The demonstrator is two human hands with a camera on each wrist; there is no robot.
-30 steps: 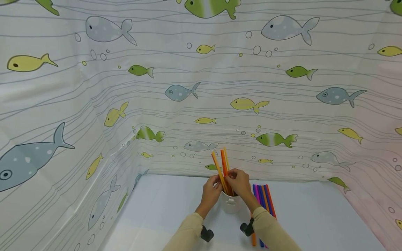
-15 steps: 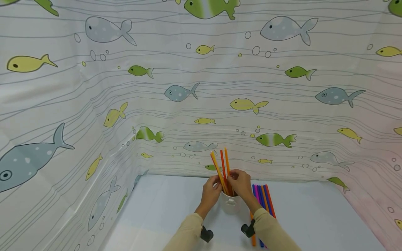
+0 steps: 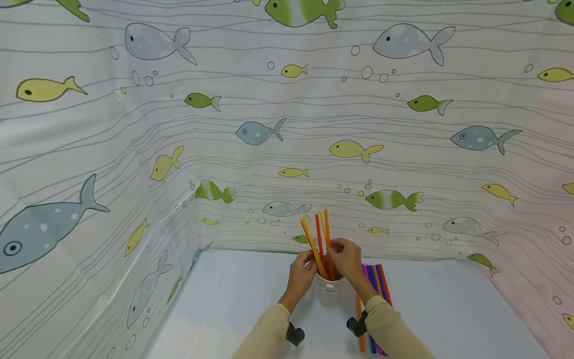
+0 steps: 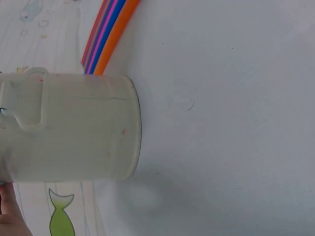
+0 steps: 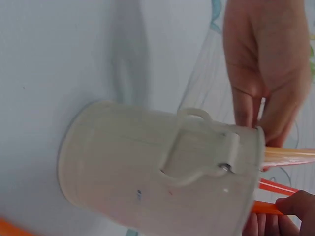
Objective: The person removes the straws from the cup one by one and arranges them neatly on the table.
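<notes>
A whitish pot with a small side handle (image 3: 330, 295) stands upright on the table in the head view. Several thin sticks lean in it: yellow-orange ones (image 3: 308, 230) tilt left, and a red one (image 3: 319, 235) is near the middle. My left hand (image 3: 300, 277) pinches the yellow-orange sticks at the rim. Between the right hand's (image 3: 348, 259) thumb and fingers is an orange stick (image 3: 328, 230), its lower end inside the pot. The right wrist view has the pot lying sideways in frame, with the thumb on the orange stick (image 5: 267, 207). Its inside is largely hidden.
Several coloured sticks (image 3: 379, 284) lie side by side on the white table (image 3: 448, 309), right of the pot and partly under the right forearm. A fish-patterned cloth (image 3: 287, 149) hangs behind and along both sides. Each wrist bears a black camera mount (image 3: 295, 334).
My right hand has moved slightly right with the orange stick, which now stands apart from the red one, and a thin yellow stick shows between them. The left hand stays in place.
</notes>
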